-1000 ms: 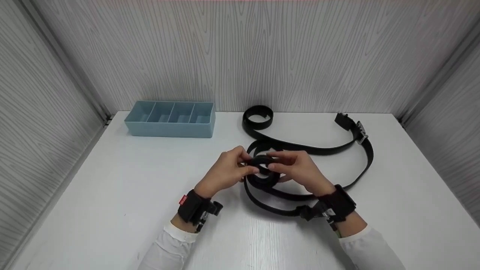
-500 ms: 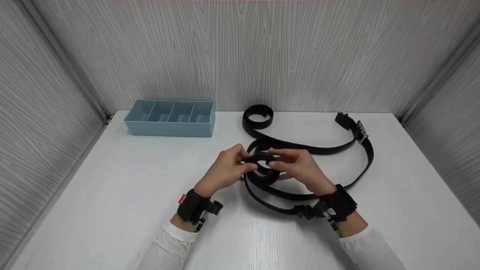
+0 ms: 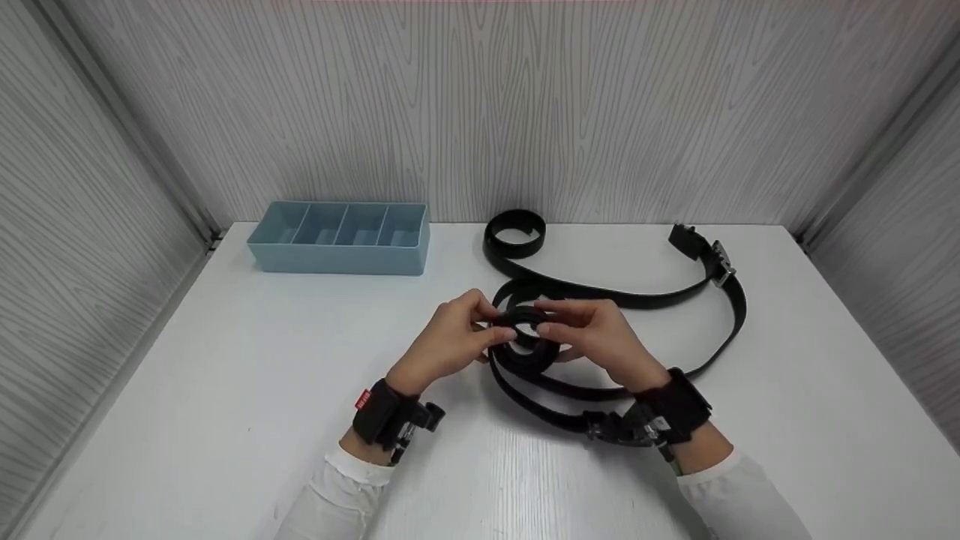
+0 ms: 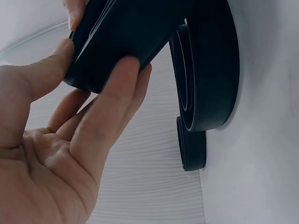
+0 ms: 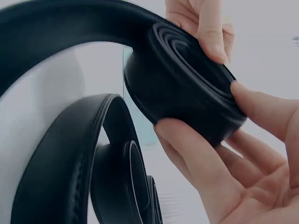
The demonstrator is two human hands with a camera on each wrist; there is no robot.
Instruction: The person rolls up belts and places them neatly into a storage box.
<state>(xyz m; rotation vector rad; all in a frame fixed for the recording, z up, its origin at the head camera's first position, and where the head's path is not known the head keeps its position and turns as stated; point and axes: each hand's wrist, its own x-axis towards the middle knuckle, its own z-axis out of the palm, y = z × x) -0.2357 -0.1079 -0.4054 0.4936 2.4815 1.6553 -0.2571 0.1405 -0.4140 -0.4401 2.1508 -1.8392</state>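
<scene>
Two hands on one rolled belt coil

Both hands meet above the middle of the white desk, sharing a tightly wound coil of black belt.

Left hand: fingers curled round the coil's left side, thumb on its outer wall, forefinger laid along the underside. Palm faces up in the left wrist view.

Right hand: fingers curled under the coil, thumb pressing the far edge; the spiral layers show plainly between them. Grip firm, not wide.

The coil is held just above the desk. Its unrolled tail drops to the desk and loops below the hands, near the right wrist strap.

A second black belt lies behind, its far end curled into a small ring and its metal buckle toward the right rear corner.

A light blue tray with four compartments sits at the left rear, well apart from the hands.
</scene>
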